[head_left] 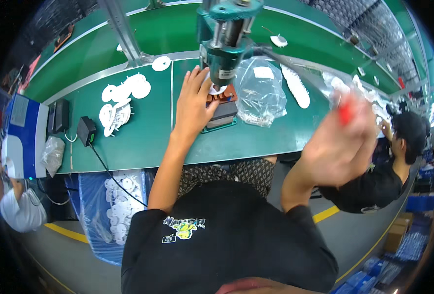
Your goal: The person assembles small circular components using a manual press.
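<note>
While the left hand (191, 105) reaches to the press, its fingers extended and thumb standing apart beside one white disc (216, 92), I cannot tell whether they clamp it. That disc sits under the spindle of one green metal press (224, 56), on one fixture (230, 93) with an orange top and a dark block at its near side. The right hand (339, 152), blurred, is closed around one red knob (345, 111) at the end of a thin dark lever (299, 72), raised to the right.

Right of the press lie one clear, wrinkled plastic bag (258, 95) with a white label and one long, rounded white piece (295, 85). On the left of the smooth green table (148, 152) are two adjoining clusters of thin, round white parts (139, 86), overlapping too much to count, and one lone white disc (161, 63) at the far edge. Further left stand one boxy black adapter (86, 131) with its cord and one blue-and-white box (23, 134). Below the near edge, one container lined with glossy blue film (97, 220) holds many spoked white discs (121, 210). Two other people show, one on each side.
</note>
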`<action>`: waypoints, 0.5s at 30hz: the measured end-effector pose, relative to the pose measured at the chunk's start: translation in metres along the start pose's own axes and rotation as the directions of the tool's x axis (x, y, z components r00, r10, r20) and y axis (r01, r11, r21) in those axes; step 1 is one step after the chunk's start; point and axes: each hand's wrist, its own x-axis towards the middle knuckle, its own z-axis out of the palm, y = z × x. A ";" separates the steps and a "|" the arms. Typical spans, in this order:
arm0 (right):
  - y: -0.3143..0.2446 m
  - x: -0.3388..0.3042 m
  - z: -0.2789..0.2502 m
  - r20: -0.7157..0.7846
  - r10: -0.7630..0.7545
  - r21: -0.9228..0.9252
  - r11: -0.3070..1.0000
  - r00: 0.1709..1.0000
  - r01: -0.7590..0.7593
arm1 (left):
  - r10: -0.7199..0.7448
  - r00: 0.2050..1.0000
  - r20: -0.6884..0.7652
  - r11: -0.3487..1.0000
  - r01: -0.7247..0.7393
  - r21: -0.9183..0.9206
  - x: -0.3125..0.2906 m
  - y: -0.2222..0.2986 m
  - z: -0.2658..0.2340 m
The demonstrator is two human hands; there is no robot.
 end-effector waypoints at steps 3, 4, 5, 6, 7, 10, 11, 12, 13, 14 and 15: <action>0.029 0.059 0.034 0.038 0.010 -0.087 0.996 0.999 -0.006 | 0.049 0.999 -0.003 0.996 -0.049 0.071 0.003 0.001 -0.002; 0.034 0.055 0.040 0.051 0.030 -0.012 0.999 0.998 -0.029 | 0.038 0.999 -0.030 0.996 -0.036 0.082 0.004 0.006 -0.006; 0.042 0.052 0.043 0.071 0.037 0.064 0.997 0.997 -0.042 | 0.032 0.997 -0.069 0.995 -0.026 0.093 0.008 0.010 -0.005; 0.044 0.029 0.037 0.060 0.069 -0.040 0.997 0.996 -0.067 | 0.051 0.995 -0.080 0.995 -0.044 0.091 0.003 0.008 -0.004; 0.052 -0.007 0.027 0.048 0.096 -0.132 0.987 0.994 -0.089 | 0.060 0.994 -0.089 0.994 -0.052 0.091 0.000 0.006 -0.005; 0.059 -0.091 0.001 0.180 0.251 -0.513 0.849 0.951 -0.127 | 0.077 0.993 -0.094 0.996 -0.072 0.050 -0.005 0.017 -0.001; 0.058 -0.115 -0.003 0.182 0.339 -0.588 0.790 0.923 -0.174 | 0.068 0.990 -0.121 0.998 -0.066 0.024 -0.010 0.019 0.002; 0.058 -0.133 -0.004 0.167 0.401 -0.573 0.783 0.901 -0.242 | 0.057 0.988 -0.145 0.998 -0.058 -0.006 -0.019 0.022 0.003; 0.057 -0.151 -0.006 0.191 0.382 -0.626 0.757 0.904 -0.188 | 0.085 0.984 -0.156 0.994 -0.095 -0.058 -0.031 0.023 0.002; 0.055 -0.162 -0.008 0.240 0.348 -0.636 0.762 0.906 -0.125 | 0.059 0.989 -0.134 0.990 -0.075 -0.119 -0.048 0.029 -0.001; 0.055 -0.168 -0.011 0.282 0.319 -0.651 0.757 0.905 -0.064 | -0.021 0.995 -0.102 0.963 -0.008 -0.268 -0.059 0.040 -0.003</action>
